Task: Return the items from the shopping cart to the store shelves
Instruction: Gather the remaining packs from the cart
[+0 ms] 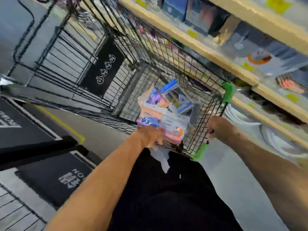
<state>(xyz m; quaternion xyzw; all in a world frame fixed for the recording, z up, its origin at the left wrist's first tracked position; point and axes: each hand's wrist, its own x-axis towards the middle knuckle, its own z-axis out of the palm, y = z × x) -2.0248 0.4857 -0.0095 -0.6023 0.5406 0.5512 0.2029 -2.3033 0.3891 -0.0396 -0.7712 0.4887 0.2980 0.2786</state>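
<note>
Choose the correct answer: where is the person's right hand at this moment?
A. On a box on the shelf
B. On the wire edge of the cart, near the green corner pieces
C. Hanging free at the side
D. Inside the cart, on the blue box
B: the right hand grips the wire rim of the cart between its green corner pieces, beside the shelves.

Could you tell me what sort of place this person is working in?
Most likely a store aisle. A wire shopping cart holds packaged goods, and stocked shelves with yellow price tags run alongside it.
</note>
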